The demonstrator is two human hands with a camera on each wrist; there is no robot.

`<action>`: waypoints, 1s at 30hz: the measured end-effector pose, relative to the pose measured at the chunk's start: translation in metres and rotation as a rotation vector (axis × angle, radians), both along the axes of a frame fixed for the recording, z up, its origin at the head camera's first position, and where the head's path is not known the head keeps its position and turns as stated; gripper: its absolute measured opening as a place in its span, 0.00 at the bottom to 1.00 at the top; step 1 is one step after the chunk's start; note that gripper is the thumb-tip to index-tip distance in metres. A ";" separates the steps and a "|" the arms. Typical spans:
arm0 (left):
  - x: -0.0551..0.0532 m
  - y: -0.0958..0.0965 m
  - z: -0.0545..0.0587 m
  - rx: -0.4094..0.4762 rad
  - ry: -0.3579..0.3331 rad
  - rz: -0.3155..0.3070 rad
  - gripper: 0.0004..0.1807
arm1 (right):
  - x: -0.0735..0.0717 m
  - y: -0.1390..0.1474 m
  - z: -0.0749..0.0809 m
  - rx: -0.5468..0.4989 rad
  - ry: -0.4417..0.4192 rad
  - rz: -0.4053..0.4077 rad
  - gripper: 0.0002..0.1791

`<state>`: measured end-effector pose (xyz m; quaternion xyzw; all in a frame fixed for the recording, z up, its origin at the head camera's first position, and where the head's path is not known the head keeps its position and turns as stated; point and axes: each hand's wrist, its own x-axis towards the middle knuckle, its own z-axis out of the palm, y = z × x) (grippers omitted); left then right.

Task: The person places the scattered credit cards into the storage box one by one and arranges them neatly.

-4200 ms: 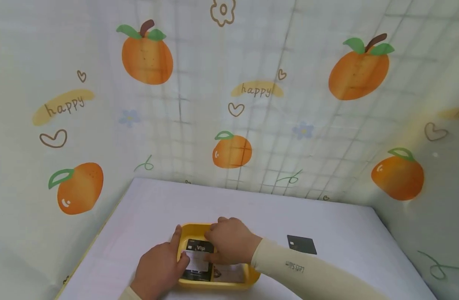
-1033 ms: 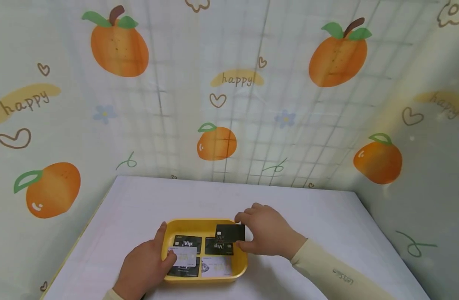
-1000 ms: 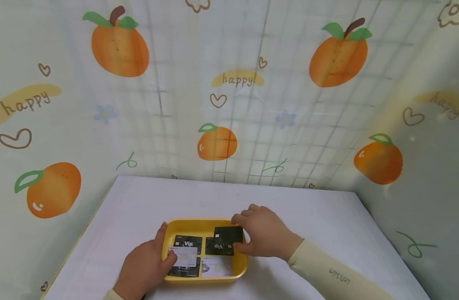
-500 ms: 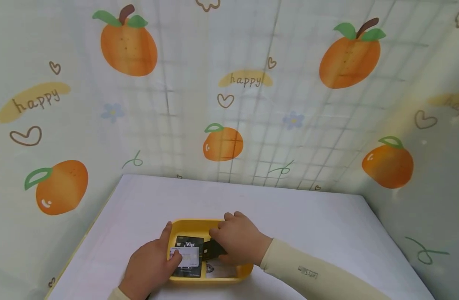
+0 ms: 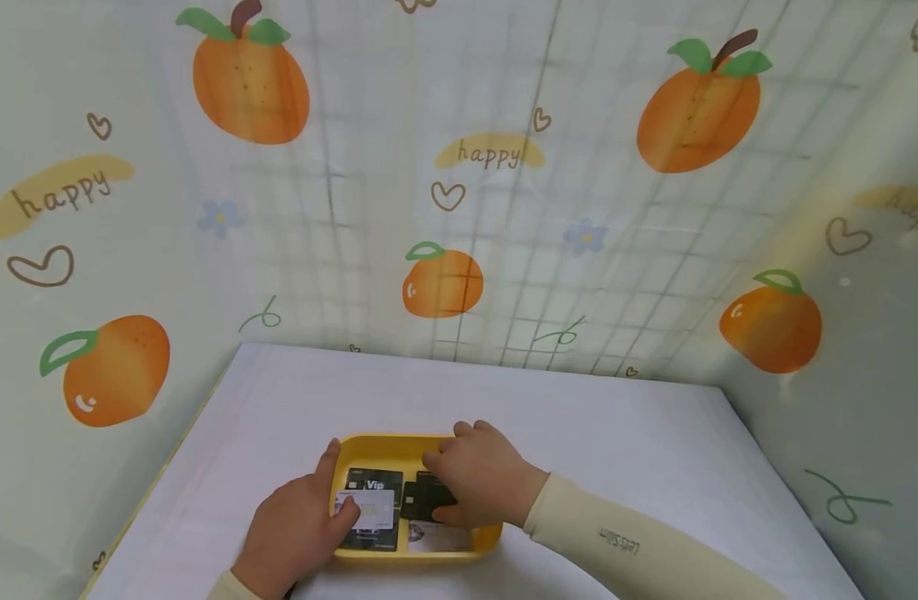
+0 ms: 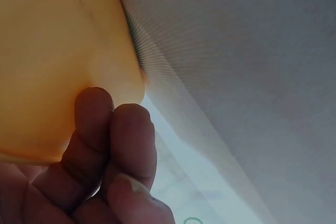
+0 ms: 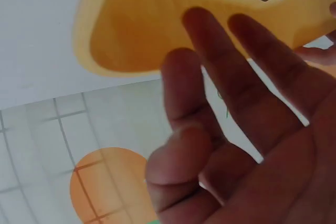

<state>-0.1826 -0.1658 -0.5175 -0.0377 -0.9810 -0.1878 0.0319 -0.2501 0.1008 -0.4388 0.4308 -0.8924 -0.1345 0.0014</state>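
Observation:
A yellow plastic tray in the head view holds several cards. On its left side, a white card overlaps two black cards, the upper one a black Vip card. My left hand grips the tray's left wall, thumb inside; in the left wrist view its fingers touch the yellow outside. My right hand is over the tray's right half, thumb on or just above a plain black card. That card covers another black one, above a pale card. No card shows between the right fingers.
The tray stands on a white tabletop, near its front. Behind and at both sides hangs a pale curtain printed with oranges and hearts. A cream sleeve covers the right forearm.
The right hand has carried the plain black card from the table at right into the tray and laid it over the upper right card. The left hand has stayed on the tray.

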 end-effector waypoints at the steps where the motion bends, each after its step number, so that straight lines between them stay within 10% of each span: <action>1: 0.000 -0.001 0.000 -0.003 0.000 -0.001 0.45 | 0.001 0.002 0.001 -0.021 -0.004 0.002 0.29; 20: 0.028 0.052 0.000 -0.021 0.059 -0.127 0.45 | 0.012 0.067 -0.003 -0.397 -0.039 -0.190 0.29; 30: 0.024 0.042 0.003 -0.011 0.031 -0.109 0.46 | 0.025 0.089 -0.008 -0.565 0.034 -0.321 0.38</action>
